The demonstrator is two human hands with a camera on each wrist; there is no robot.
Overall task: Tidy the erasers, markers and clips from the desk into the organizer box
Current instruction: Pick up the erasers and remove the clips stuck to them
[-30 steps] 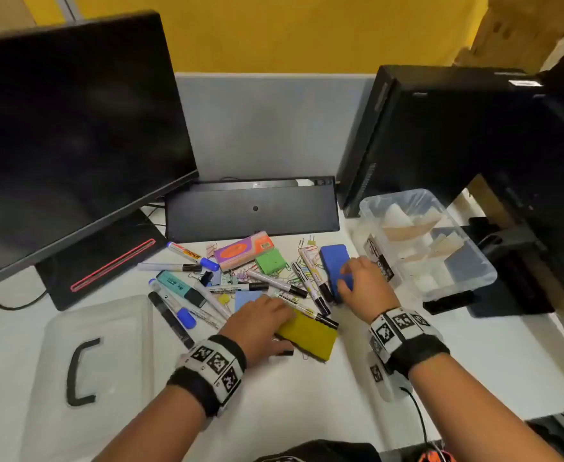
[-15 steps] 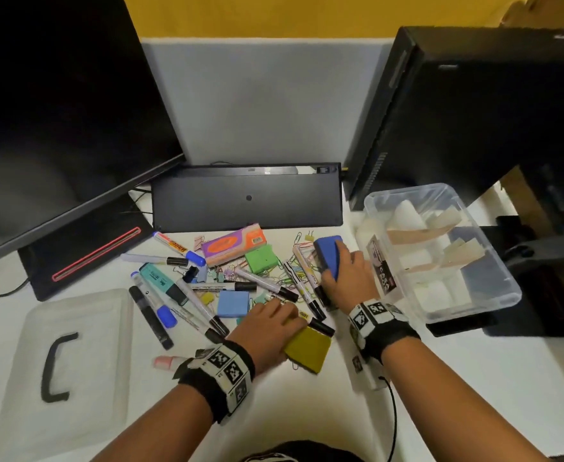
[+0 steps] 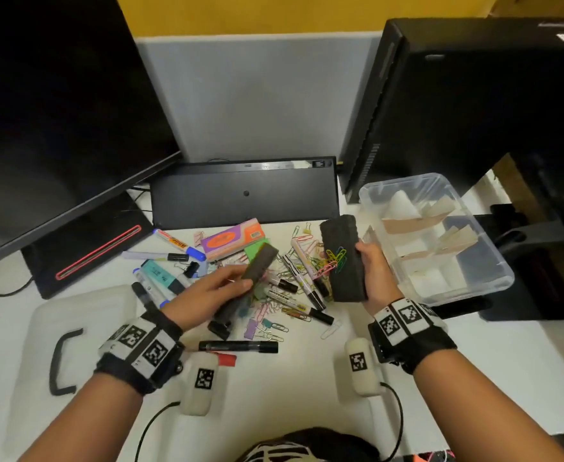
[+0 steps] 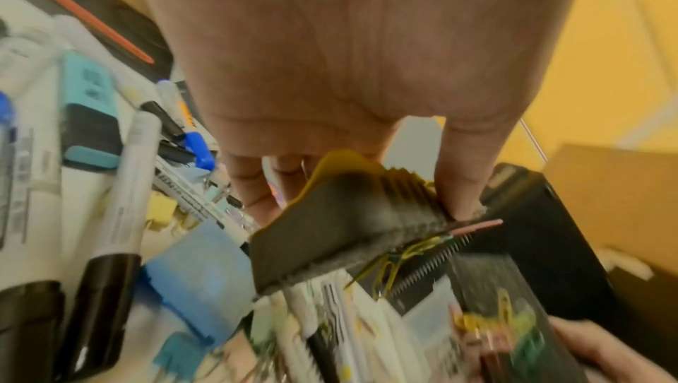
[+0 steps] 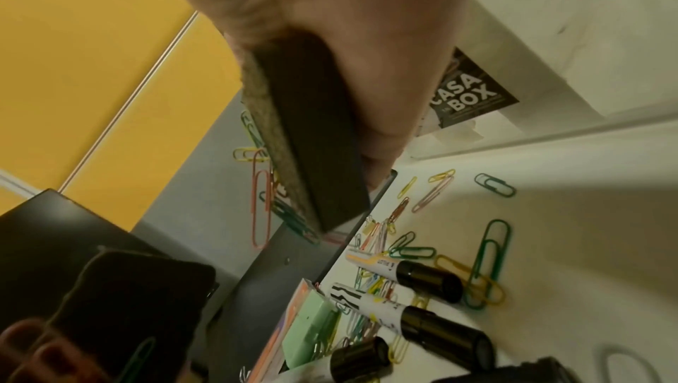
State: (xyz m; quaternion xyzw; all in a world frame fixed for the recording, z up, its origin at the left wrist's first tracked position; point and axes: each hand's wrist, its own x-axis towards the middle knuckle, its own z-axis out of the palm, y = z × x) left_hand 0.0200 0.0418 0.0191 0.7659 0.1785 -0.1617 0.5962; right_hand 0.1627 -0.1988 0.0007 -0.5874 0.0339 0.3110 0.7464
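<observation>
I am gripping one board eraser (image 3: 342, 258) in my right hand (image 3: 375, 278) and another (image 3: 257, 263) in my left hand (image 3: 207, 295), both needing carrying into the organizer box (image 3: 494, 271)

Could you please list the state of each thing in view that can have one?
Organizer box: open, lid off.
Lid: flat on desk.
Monitor: screen dark.
Yellow-backed eraser: lifted, held by left hand.
Right eraser: lifted, felt up, paper clips clinging, held by right hand.
</observation>
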